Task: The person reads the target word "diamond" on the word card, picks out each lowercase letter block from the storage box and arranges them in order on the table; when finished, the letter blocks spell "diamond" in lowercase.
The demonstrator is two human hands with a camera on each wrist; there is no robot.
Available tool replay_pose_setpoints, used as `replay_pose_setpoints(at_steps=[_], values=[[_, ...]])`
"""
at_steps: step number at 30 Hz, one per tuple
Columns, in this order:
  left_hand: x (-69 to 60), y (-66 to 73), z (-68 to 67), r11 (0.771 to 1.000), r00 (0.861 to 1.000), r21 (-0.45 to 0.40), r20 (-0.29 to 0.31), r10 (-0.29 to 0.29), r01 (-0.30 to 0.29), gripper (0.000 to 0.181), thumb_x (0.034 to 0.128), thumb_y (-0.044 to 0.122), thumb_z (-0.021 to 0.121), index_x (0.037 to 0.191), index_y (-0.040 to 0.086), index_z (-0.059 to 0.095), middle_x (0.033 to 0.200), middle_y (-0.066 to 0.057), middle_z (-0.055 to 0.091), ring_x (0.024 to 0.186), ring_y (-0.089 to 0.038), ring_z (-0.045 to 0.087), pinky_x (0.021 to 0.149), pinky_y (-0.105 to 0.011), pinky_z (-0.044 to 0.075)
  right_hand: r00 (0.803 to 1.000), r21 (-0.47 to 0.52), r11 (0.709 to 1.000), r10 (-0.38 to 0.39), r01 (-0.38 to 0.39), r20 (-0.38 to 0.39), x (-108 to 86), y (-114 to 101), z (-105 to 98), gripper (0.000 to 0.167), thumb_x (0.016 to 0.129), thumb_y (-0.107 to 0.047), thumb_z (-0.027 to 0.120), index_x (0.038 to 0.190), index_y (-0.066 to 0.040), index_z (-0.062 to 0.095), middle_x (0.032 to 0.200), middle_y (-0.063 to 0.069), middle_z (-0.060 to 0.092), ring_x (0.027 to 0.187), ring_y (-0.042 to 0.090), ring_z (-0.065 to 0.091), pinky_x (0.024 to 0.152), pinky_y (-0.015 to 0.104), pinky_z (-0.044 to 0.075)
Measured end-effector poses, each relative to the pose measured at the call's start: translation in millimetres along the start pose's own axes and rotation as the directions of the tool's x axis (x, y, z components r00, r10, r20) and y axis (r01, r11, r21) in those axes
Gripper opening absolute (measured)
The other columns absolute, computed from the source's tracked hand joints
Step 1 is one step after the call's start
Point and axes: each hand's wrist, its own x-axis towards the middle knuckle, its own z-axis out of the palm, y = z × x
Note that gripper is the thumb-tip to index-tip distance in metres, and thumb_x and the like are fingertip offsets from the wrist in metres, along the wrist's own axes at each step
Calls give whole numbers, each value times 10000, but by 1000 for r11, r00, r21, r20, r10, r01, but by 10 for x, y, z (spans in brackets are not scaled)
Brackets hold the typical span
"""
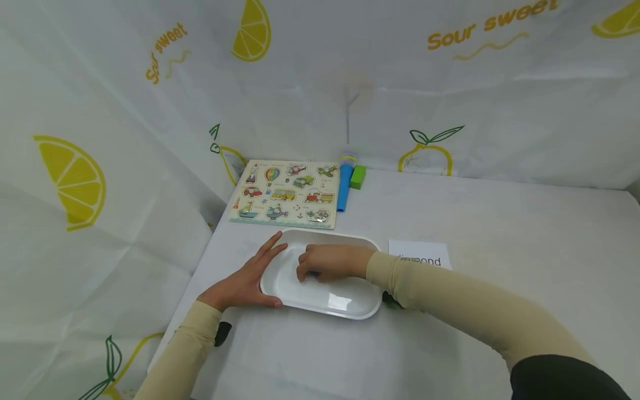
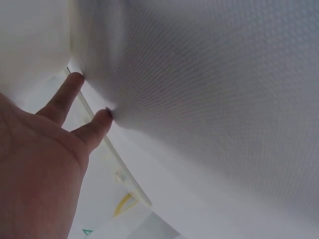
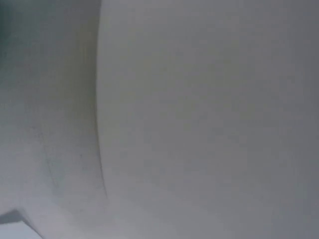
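Note:
A shallow white oblong tray (image 1: pixel 345 311) with rounded corners lies on the white-covered table. My left hand (image 1: pixel 245 284) spans its left end, fingers stretched along the rear-left rim and thumb at the front rim. Two of that hand's fingertips touch a pale surface in the left wrist view. Over the tray's inside is my right hand (image 1: pixel 332 262), fingers curled and pointing down near the tray floor. A dark patch shows beneath those fingers; no held thing can be made out. The right wrist view holds only blurred pale surfaces, without the hand.
Behind the tray lies a wooden picture puzzle board (image 1: pixel 284 194) with vehicle pieces. Beside it are a blue stick-like thing (image 1: pixel 344 186) with a clear rounded top and a green block (image 1: pixel 357 177). A printed white card (image 1: pixel 422 251) lies partly under the right forearm. Lemon-patterned sheeting (image 1: pixel 320 83) stands behind.

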Motion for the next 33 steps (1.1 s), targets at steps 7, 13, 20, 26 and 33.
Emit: replay_pose_setpoints(at_steps=[7,13,20,26,33], values=[[-27,-31,50,1000,1000,11,-5,-5,6,1190,717,588,868,1617,192,199,1688,109,-95,1533,-257,96,1129,-597,283,999,-72,996,46,-48,-26,-15,-9,85,309,911,-32,709,1182,-182,705,1037,-50,635,874,145,553,787,212,463],[-35,-13,63,1000,1000,-12,-5,-2,2,1170,716,566,879,1611,188,228,1689,100,-92,1525,-296,125,1115,-597,298,986,170,977,144,-129,-80,-176,19,-69,275,978,-15,648,1228,-123,688,1062,-14,688,919,78,593,878,216,490],[-26,16,41,1000,1000,-8,-8,2,-2,1156,707,552,889,1602,183,258,1689,107,-81,1519,-323,144,1110,-600,305,931,376,919,233,-116,-282,-836,-185,-541,344,961,-68,704,1287,-174,673,1098,-75,720,967,37,668,824,240,547],[-21,20,20,1000,1000,9,-10,-18,18,1162,690,581,886,1600,228,257,1682,138,-91,1525,-287,128,1114,-589,306,838,376,906,354,-197,-414,-1670,-354,-598,407,929,-43,736,1293,-215,672,1083,-118,728,896,4,689,738,266,571],[-8,28,1,1000,1000,3,-8,-14,14,1153,698,558,888,1600,208,261,1684,132,-89,1525,-280,118,1121,-598,284,659,358,847,530,-392,-533,-2530,-426,-262,500,822,-12,831,1259,-202,682,1094,-57,713,890,37,690,747,210,562]])
